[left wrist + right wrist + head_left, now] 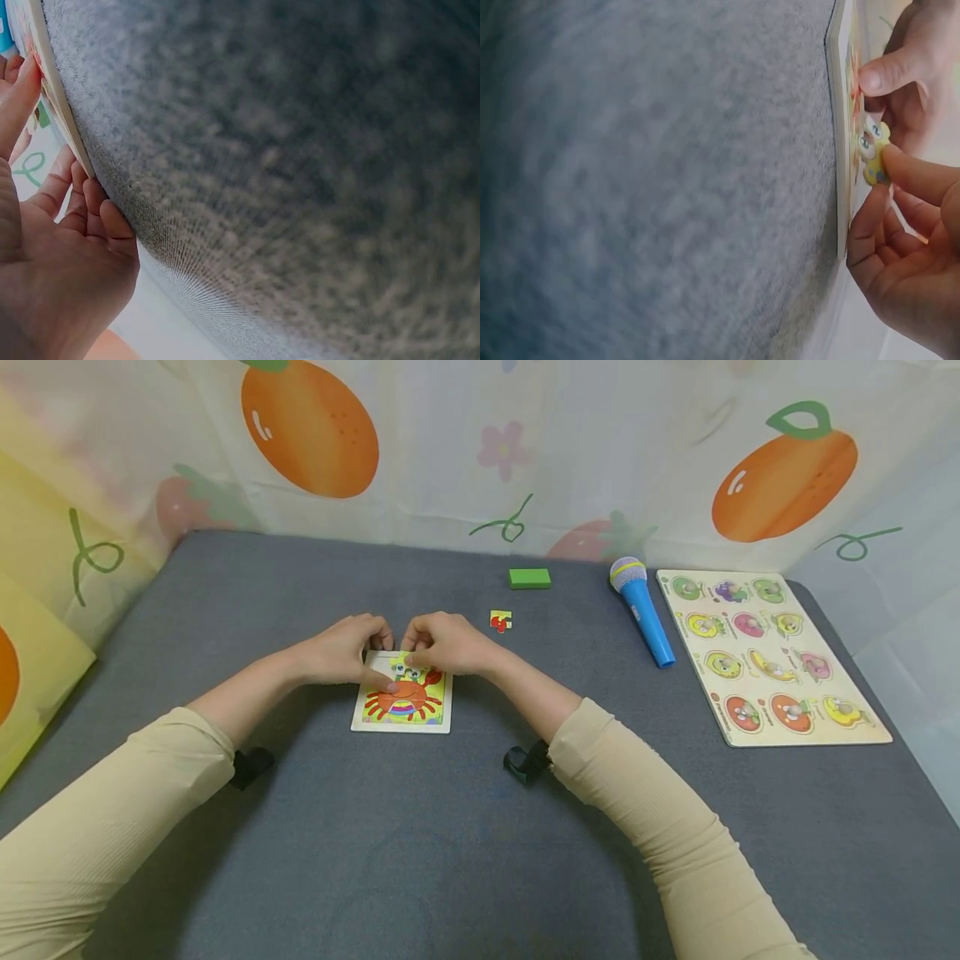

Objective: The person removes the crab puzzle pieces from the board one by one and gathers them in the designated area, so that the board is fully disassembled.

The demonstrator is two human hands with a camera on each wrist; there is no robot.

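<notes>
A small jigsaw board (401,728) with a red crab picture and a pale frame lies on the dark grey table. My left hand (341,650) grips its far left corner, thumb on the crab's picture and fingers at the outer edge. Between thumb and fingers, my right hand (453,643) pinches a yellow jigsaw piece (871,146) with two printed eyes. In the right wrist view this piece stands tilted over the board's surface. Another jigsaw piece (500,622), yellow and red, lies on the table to the right of my right hand.
Behind the loose piece is a green block (529,579). Farther right lie a blue toy microphone (645,614) and a big wooden fruit puzzle board (817,732) with several knobbed pieces. A fruit-printed curtain (435,443) hangs along the table's far edge.
</notes>
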